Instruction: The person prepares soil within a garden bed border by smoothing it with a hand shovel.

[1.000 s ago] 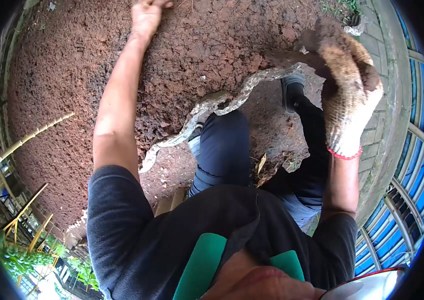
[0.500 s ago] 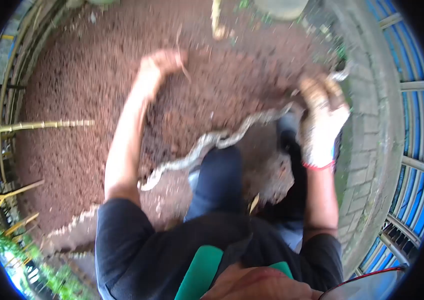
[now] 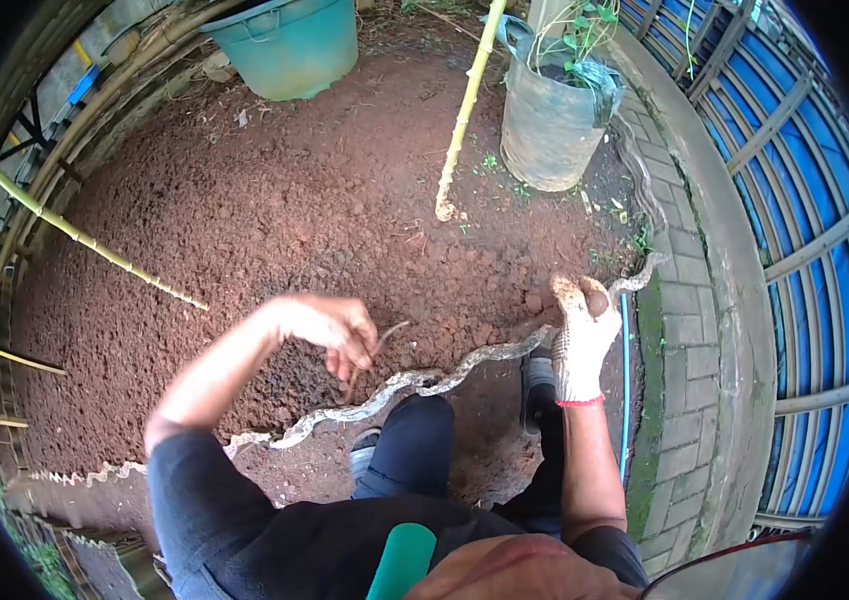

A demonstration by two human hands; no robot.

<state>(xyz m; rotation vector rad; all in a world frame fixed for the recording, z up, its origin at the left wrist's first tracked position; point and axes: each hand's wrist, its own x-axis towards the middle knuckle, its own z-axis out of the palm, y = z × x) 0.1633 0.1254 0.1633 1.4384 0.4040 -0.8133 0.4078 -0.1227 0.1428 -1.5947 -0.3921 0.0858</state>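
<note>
My bare left hand (image 3: 329, 328) is pinched on a thin brown root (image 3: 380, 345), just above the loose reddish soil (image 3: 314, 225). On my right hand (image 3: 582, 335) is a white knit work glove with soil-stained fingers and a red cuff. Its fingers are curled round a small brown soil clod (image 3: 596, 303), which shows at the fingertips. Below both hands, a wavy pale edging strip (image 3: 489, 353) runs between the soil bed and my feet.
A green tub (image 3: 289, 50) and a grey grow bag (image 3: 554, 125) with a leafy plant stand at the back. One bamboo-like stalk (image 3: 466, 110) rises from the soil; another (image 3: 94, 245) leans in from the left. A brick path (image 3: 689, 340) borders the right.
My left hand has come back toward my body with the root. My right hand has turned, and the clod in it now shows. The view has tilted up to include the tub and grow bag.
</note>
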